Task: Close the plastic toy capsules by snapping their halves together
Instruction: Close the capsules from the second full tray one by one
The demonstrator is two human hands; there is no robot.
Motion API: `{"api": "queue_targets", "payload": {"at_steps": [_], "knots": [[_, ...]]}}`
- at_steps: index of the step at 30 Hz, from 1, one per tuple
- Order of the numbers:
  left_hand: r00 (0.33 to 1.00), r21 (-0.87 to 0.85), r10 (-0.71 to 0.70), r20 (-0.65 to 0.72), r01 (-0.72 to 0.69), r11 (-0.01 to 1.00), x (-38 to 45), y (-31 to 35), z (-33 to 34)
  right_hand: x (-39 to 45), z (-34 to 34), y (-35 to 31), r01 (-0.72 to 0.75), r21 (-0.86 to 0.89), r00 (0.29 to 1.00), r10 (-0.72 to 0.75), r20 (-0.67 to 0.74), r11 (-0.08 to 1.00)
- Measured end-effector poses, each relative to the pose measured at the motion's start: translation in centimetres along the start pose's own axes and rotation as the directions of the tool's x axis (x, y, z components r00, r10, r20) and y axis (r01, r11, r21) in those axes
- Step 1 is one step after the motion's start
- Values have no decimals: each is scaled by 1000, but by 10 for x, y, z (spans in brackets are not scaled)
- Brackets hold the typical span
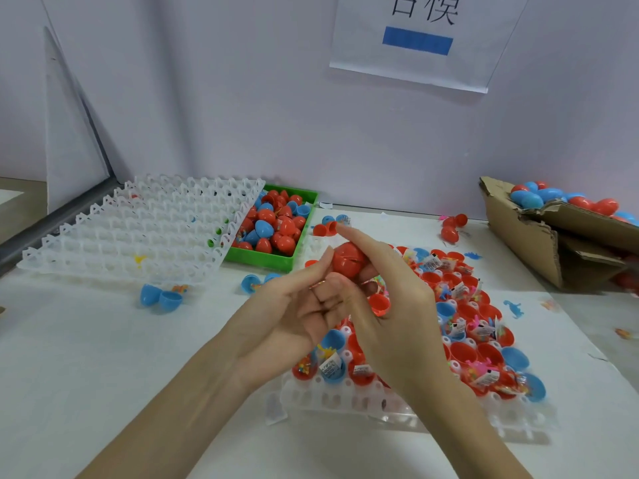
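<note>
Both hands hold one red capsule above the far edge of the filled white tray. My left hand comes in palm up, with its thumb against the capsule's left side and its fingers curled under it. My right hand grips the capsule from the right, its index finger stretched out straight over the top. A seam line shows across the capsule. The tray holds several open red and blue capsule halves with small toys and paper slips inside. A red half sits just under my right hand.
An empty white grid tray lies at the left, leaning over a green bin of closed capsules. A torn cardboard box of capsules stands at the right. Loose blue halves and red capsules lie on the table.
</note>
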State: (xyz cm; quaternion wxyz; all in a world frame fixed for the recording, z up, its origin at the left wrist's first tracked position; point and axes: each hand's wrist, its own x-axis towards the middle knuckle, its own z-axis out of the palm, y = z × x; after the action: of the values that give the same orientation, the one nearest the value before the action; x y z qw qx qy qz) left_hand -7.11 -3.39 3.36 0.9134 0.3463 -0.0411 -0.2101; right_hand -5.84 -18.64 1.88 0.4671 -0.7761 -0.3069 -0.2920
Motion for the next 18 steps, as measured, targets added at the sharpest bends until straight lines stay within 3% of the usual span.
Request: {"api": "queue_targets", "payload": {"at_steps": [2,5,12,18], "knots": [[999,-16,17,29,-17,1000,0,2,0,-1,1,3,2,-38,999,-1,38,999],[991,229,132,-26,-122,966,4,1,-4,-1,0,6,7,-11,995,-6,97,1000],[975,482,222,-21,-185,856,5,1,-4,8,-13,0,-208,335,978,191,84,919],[958,544,283,-34,-220,810,5,2,-7,9,-15,0,-258,384,966,241,93,886]]}}
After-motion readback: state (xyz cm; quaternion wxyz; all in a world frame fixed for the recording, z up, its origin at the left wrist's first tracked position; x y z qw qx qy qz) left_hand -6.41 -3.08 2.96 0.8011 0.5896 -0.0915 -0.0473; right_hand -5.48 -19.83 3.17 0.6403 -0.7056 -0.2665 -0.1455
